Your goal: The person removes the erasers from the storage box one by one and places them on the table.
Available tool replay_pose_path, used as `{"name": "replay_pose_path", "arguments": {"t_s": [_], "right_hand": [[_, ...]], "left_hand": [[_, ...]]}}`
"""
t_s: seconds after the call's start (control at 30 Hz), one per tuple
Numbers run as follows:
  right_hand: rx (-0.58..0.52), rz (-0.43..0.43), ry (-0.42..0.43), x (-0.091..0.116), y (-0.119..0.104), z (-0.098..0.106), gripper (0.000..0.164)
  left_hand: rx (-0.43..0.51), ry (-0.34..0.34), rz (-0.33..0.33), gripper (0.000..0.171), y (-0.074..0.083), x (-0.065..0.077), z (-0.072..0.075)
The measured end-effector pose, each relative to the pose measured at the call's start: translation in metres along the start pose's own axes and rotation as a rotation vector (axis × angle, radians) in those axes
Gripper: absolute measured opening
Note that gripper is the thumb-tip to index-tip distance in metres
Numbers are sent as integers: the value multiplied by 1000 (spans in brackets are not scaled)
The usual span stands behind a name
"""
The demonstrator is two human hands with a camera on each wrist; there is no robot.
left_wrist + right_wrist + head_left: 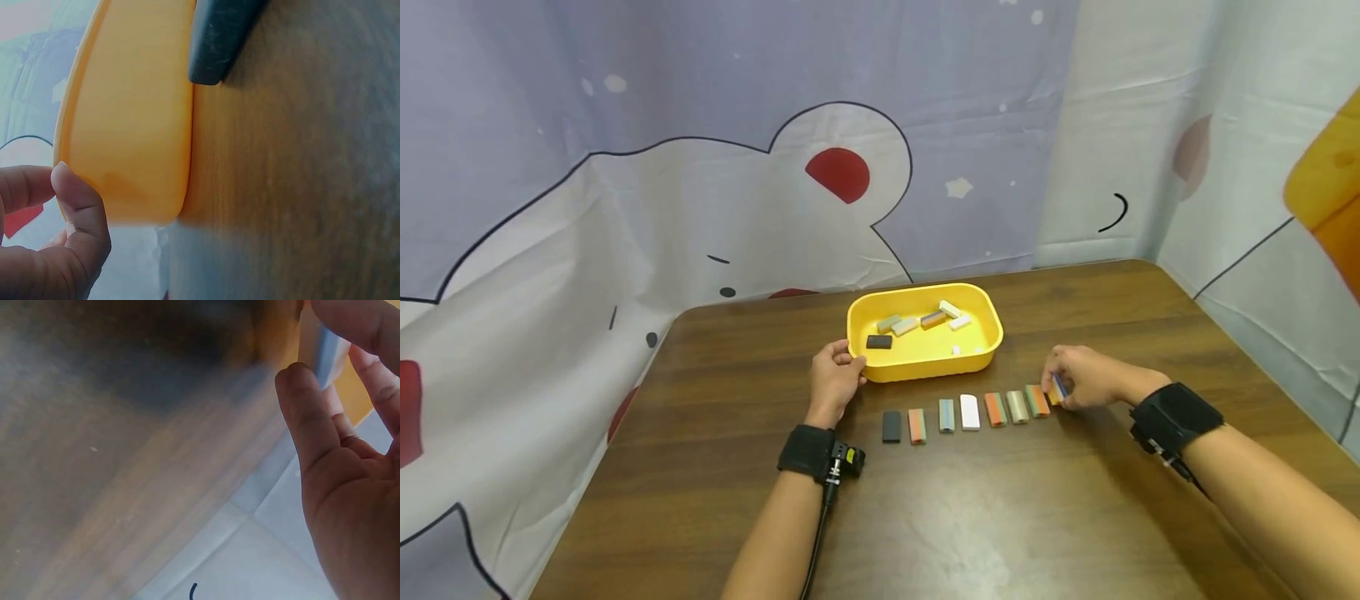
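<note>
My left hand (837, 383) pinches the rim of a yellow plastic basin (925, 372) at its near left corner. The left wrist view shows thumb and finger on that rim, with a dark eraser (220, 37) standing beside the basin wall. Between the thumb and fingers of my right hand (1086, 375) is a small eraser (1057, 388) with blue and orange on it, at the right end of a row. Nearest to it in the row is an orange-and-green eraser (1037, 401). Fingers cover part of the held eraser (324, 353) in the right wrist view.
Several more erasers make up the row, among them a white one (970, 412) and a black one (891, 427). Inside the basin lie several others, including a black eraser (879, 342). Patterned curtains (737, 217) hang behind the wooden table (737, 500).
</note>
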State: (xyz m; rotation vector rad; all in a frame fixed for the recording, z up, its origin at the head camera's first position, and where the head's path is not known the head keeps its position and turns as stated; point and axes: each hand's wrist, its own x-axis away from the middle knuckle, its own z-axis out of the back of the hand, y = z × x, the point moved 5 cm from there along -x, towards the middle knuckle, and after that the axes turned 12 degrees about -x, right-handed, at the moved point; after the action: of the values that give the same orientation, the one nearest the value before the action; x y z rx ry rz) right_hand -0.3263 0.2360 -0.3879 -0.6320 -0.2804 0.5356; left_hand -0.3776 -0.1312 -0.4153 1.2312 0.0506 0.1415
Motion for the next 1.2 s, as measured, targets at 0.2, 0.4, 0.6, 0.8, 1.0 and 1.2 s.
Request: {"name": "replay_pose_path", "arguments": {"t_s": [0.2, 0.4, 0.6, 0.8, 1.0, 1.2], "right_hand": [[-15, -16, 1, 2, 2, -5, 36], [5, -24, 11, 2, 5, -6, 37], [28, -32, 14, 3, 7, -7, 37], [28, -26, 20, 3, 7, -7, 37], [29, -30, 18, 3, 11, -8, 36], [25, -17, 15, 2, 14, -9, 36]], "left_hand": [[-4, 0, 4, 46, 0, 0, 0], [-11, 6, -3, 46, -1, -1, 0], [3, 6, -3, 46, -2, -1, -1], [-3, 7, -7, 46, -1, 0, -1], [-13, 9, -5, 46, -1, 0, 0], [-26, 5, 1, 45, 0, 0, -1]]}}
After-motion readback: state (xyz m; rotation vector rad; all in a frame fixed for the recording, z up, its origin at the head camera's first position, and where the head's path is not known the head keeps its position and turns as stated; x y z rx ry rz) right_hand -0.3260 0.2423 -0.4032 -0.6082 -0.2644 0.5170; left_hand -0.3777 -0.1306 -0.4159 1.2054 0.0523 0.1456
